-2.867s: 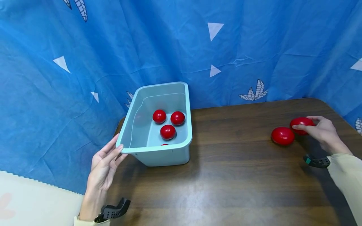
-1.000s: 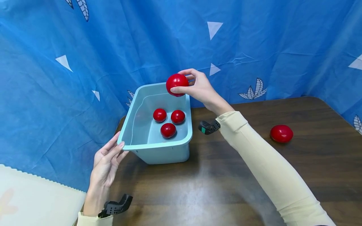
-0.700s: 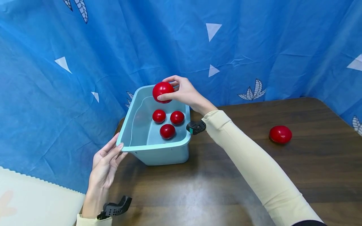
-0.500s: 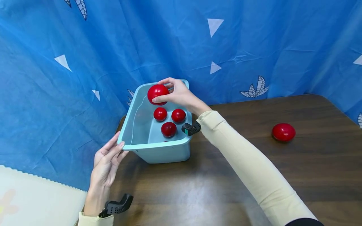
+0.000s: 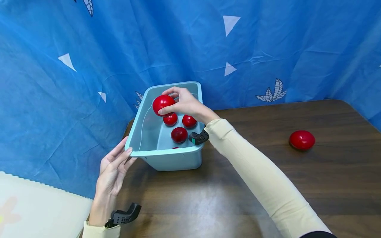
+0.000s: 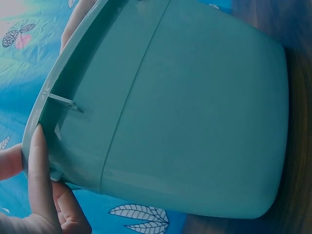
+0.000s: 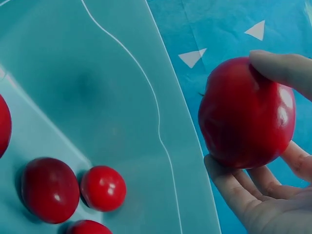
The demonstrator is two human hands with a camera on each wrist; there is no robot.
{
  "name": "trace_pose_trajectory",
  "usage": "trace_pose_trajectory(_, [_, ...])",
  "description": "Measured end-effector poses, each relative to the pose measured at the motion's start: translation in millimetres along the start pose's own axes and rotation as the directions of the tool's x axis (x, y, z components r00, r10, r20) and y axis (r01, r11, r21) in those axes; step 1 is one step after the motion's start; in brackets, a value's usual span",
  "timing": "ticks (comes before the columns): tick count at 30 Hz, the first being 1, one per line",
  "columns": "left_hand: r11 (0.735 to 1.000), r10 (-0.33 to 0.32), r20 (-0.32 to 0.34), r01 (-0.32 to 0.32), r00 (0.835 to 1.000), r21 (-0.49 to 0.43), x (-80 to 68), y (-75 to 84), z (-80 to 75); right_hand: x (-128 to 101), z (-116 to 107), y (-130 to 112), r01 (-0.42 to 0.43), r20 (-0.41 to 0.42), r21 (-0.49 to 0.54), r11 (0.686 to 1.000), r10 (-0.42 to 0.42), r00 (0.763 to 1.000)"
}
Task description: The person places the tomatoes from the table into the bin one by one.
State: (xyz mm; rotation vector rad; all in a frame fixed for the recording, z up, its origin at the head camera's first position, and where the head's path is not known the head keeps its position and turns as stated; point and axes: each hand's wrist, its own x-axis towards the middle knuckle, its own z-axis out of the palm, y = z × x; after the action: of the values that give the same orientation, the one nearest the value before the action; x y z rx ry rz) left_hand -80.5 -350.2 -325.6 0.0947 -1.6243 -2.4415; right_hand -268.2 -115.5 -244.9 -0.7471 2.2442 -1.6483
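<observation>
Head view first: the right hand [image 5: 186, 103] holds a red tomato [image 5: 162, 104] in its fingertips above the open top of the pale teal bin [image 5: 164, 154], toward the bin's 11 o'clock corner. 3 tomatoes [image 5: 179, 134] lie in clear sight on the bin floor, with a sliver of a 4th just behind the near rim. The left hand [image 5: 112, 172] has straight, relaxed fingers resting against the bin's near-left corner at about 7 o'clock, steadying it. 1 more loose tomato [image 5: 302, 139] sits on the dark wooden table [image 5: 268, 185] at 3 o'clock, well apart from the bin. A blue curtain [image 5: 89, 49] hangs behind.

Left wrist view: the bin's outer wall [image 6: 195, 122] fills the frame; the left fingers [image 6: 39, 180] lie flat along the rim at 8 o'clock, not curled round it.

Right wrist view: the held tomato [image 7: 246, 113] is pinched between the thumb [image 7: 278, 66] on top and the fingers [image 7: 234, 187] beneath, narrowly closed on it, over the bin's far wall [image 7: 122, 83]. The settled tomatoes [image 7: 48, 189] cluster at 7 o'clock.

Judging by this, the step in hand is lowering the fruit into the bin. The next move seems to call for bringing it down to a free patch of floor, opening the fingers gently so it does not knock the others, then reaching for the tomato on the table.
</observation>
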Motion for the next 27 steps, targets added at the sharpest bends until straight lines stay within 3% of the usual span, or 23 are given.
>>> trace_pose_trajectory(15, [1.000, -0.011, -0.003, 0.010, 1.000, -0.022, 3.0, -4.9, -4.2, 12.1, 9.3, 8.6, -0.062, 0.004, -0.073, 0.995, 0.063, 0.998])
trace_pose_trajectory(27, [1.000, -0.008, -0.002, 0.008, 1.000, 0.025, 3.0, -2.4, -5.1, 14.9, 17.7, 11.5, -0.069, 0.040, -0.100, 0.993, 0.073, 0.997])
